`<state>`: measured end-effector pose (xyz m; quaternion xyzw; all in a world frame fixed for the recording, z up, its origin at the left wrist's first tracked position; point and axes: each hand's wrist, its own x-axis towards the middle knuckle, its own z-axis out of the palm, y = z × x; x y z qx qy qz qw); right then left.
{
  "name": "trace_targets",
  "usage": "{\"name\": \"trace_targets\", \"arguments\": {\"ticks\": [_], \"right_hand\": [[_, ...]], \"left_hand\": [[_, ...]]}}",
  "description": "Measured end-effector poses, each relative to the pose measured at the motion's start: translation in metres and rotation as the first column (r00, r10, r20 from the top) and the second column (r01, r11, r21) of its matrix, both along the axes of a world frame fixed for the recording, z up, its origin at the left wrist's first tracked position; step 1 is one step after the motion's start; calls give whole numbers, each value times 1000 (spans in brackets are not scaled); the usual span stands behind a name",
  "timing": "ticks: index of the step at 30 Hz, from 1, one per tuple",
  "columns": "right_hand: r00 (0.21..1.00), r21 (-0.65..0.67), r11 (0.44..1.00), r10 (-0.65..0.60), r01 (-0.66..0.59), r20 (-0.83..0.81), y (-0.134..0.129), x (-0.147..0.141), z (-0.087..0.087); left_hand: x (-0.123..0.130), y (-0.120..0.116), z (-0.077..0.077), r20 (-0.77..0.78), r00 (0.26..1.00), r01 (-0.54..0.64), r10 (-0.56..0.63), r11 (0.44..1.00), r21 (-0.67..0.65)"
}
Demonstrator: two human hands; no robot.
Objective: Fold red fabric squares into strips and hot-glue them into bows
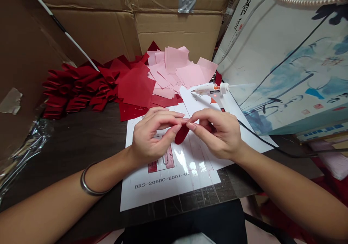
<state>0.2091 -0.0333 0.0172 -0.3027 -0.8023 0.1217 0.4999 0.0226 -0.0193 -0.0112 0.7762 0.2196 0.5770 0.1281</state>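
Near the front edge of the dark table (81,142), two bare hands work over a white paper sheet (168,186). The left hand (153,135) and the right hand (217,133) face each other, and their fingers (170,116) are pinched almost shut. The tips meet at the top of a small dark red rounded piece (181,134), which hangs down between the hands, just over the paper. Both arms reach in from the lower corners, and a shiny metal bangle (88,180) circles the left arm near the wrist. The paper has the print "DRS-206DC-E001-0", and more after it is too hard to read. Past the right hand, a white glue gun (210,90) with a black cord (261,139) lies on the paper. By the far edge sit thin pink squares (176,70) and thin red squares (136,86). To their left are folded red pieces (70,88) in a bunch.
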Motion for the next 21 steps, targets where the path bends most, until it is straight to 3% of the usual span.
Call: {"name": "trace_targets", "arguments": {"ticks": [8, 21], "right_hand": [[1000, -63, 998, -18, 18, -10, -2, -2, -2], [998, 26, 998, 65, -65, 11, 7, 6, -5]], "left_hand": [[0, 1, -1, -2, 1000, -16, 16, 999, 37], [-2, 2, 1, -5, 999, 53, -53, 995, 80]]}}
